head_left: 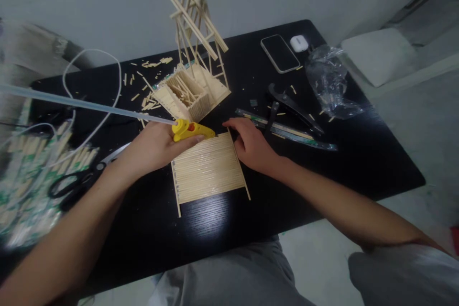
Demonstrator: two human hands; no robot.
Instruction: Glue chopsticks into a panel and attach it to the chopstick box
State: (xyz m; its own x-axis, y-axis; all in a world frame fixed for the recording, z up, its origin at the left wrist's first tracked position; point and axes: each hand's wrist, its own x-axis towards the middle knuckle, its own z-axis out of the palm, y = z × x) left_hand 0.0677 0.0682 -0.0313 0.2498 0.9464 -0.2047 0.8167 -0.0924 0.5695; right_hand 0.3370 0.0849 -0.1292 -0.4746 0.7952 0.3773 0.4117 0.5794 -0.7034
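My left hand (152,148) is closed around a yellow glue gun (191,130) with a long clear glue stick (82,103) sticking out behind it; the nozzle rests at the top edge of a flat panel of wooden sticks (208,167). At the panel's upper right corner lies my right hand (251,146), fingers curled and pressing down on the edge. Behind them stands a small stick-built house with a tall stick frame (193,81).
On the black table (358,153): black pliers (290,105), wrapped chopsticks (287,131), a phone (279,52), a white earbud case (299,43), a crumpled plastic bag (328,81), scissors (79,181), a pile of packaged sticks (28,181), a white cord (93,91).
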